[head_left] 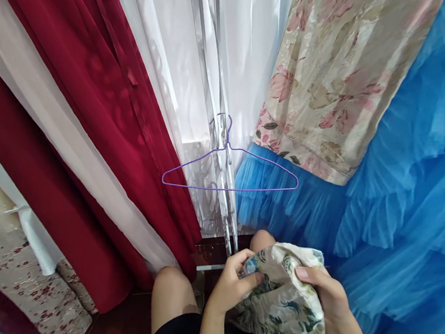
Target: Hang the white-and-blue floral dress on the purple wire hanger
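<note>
A cream cloth with a blue and green floral print [285, 307] lies gathered over my lap. My left hand [236, 285] grips its upper left part, thumb on top and fingers behind. On the cloth's right side my right hand [322, 288] pinches the fabric, its thumb pressed on the front; the other fingers are partly hidden behind. Whether the cloth is a whole garment I cannot tell, as it is bunched. Ahead of my hands a purple wire hanger [261, 189] hangs with nothing on it, near white hanging straps [216, 136].
Dark red fabric [84, 96] and a pale pink panel [67, 128] hang at the left, beside a flower-patterned cloth [34, 292]. White fabric [251, 45] hangs behind the hanger. To the right are a pink floral garment [328, 85] and blue ruffled tulle [407, 234]. The floor [112, 332] is dark reddish.
</note>
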A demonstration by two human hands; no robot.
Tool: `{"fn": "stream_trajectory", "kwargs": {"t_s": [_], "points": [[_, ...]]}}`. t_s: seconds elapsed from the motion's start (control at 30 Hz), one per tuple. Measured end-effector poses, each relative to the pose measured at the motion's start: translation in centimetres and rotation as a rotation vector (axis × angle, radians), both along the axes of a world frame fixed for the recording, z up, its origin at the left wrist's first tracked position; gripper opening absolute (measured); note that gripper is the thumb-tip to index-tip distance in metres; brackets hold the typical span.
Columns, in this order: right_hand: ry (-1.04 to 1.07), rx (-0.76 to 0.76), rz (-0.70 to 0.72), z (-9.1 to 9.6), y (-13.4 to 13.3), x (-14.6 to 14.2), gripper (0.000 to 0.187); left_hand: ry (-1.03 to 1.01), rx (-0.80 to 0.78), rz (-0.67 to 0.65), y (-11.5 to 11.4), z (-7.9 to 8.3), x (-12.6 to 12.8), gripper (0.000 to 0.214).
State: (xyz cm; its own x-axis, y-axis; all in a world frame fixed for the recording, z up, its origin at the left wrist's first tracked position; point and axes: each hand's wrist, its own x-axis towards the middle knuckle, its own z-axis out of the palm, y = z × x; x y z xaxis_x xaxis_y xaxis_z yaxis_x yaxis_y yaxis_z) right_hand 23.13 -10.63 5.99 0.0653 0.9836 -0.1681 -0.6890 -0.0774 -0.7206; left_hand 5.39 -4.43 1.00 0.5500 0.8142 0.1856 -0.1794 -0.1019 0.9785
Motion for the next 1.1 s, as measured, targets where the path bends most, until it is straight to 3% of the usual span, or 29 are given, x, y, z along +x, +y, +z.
{"fn": "stream_trajectory", "kwargs": {"t_s": [0.1,0.2,0.43,0.63,0.77,0.87,0.97,1.1], "points": [[-0.022,-0.047,-0.05,0.2,0.5,0.5,0.044,-0.006,0.012,0.112,0.0,1.0,-1.4,0.024],[-0.104,-0.072,-0.096,0.2,1.2,0.7,0.038,-0.014,0.075,0.196,-0.4,2.6,-2.9,0.023],[-0.208,0.0,-0.022,0.3,1.9,0.2,0.028,0.083,0.161,0.26,-1.7,4.3,-4.5,0.024],[-0.322,0.093,-0.035,0.1,1.5,2.2,0.027,0.373,0.078,0.133,-1.7,3.0,-3.6,0.017],[-0.514,0.097,-0.235,-0.8,0.6,7.2,0.032,0.559,0.175,0.295,-1.2,0.9,-3.8,0.024],[-0.542,0.113,-0.345,-1.6,0.6,10.7,0.024,0.566,0.249,0.387,-0.6,-0.3,-5.1,0.02],[-0.687,0.195,-0.31,-2.1,2.5,12.3,0.016,0.531,0.284,0.446,-0.2,-0.5,-6.6,0.011],[-0.804,0.292,-0.357,-1.1,8.4,12.6,0.016,0.464,0.267,0.46,-0.3,0.6,-7.5,0.01]]}}
